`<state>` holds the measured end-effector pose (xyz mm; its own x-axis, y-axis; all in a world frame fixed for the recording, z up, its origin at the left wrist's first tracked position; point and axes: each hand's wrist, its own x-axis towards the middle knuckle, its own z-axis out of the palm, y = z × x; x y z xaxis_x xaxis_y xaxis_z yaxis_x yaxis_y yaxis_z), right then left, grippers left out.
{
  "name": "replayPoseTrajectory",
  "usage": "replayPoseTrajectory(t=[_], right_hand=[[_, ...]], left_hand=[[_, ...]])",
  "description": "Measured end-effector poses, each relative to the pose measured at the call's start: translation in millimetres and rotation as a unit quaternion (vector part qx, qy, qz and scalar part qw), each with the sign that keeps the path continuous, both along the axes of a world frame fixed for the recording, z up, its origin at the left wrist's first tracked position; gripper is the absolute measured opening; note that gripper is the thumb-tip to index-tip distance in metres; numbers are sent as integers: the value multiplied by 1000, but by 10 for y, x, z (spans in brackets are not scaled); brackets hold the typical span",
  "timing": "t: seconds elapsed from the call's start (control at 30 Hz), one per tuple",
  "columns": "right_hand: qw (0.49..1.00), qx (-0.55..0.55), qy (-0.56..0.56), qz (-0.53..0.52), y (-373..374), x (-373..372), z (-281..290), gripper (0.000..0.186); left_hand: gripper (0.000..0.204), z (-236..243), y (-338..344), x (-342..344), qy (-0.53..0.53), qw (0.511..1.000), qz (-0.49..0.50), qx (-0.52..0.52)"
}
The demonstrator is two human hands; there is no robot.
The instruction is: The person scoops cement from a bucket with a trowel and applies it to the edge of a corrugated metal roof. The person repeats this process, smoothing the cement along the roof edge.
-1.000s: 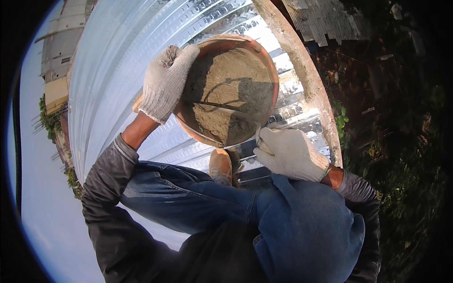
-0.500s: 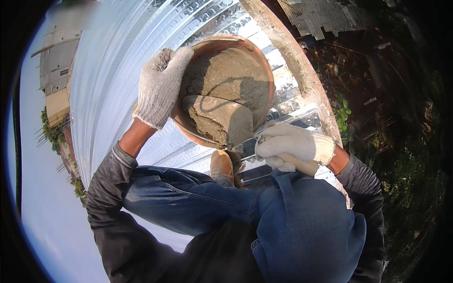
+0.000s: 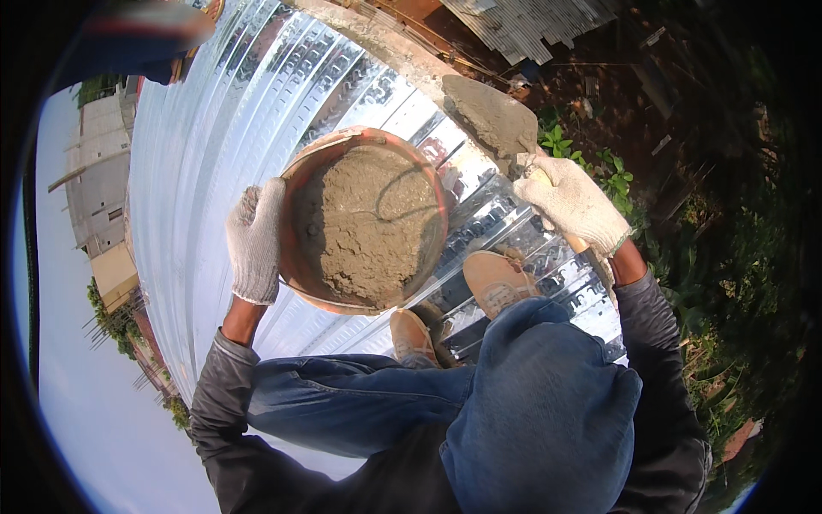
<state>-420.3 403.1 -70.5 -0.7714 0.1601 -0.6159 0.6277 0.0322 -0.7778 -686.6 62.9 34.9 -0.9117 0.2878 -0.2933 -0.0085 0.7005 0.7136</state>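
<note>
A corrugated sheet (image 3: 533, 27) lies at upper right above leafy plants (image 3: 615, 178), a grey building (image 3: 96, 184) stands at far left, and a blurred shape (image 3: 141, 32) at upper left may be another person.

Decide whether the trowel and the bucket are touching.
Apart. The head view shows the trowel, in the right hand, up and to the right of the bucket, with metal sheeting visible between them.

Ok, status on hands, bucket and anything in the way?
Left hand gripping bucket by rim. Right hand holding trowel by concrete ledge. Mortar in bucket. Possible obstacle: shoes near bucket.
</note>
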Motion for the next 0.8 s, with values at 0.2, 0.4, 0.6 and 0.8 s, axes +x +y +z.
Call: replayPoseTrajectory(t=[0.2,0.4,0.6,0.8], right_hand=[[906,392,142,79,-491,-55,-703,21],[953,215,187,-103,-908,276,-1292,20],[924,364,95,75,-724,382,-190,31],[940,331,66,48,-199,37,-195,30]], left_hand=[[29,13,-46,-53,-32,999,-20,-11],[29,-47,90,-60,-43,999,-10,19],[32,32,44,-19,-27,1000,-9,10],[34,43,126,38,-10,1000,-11,-4]])
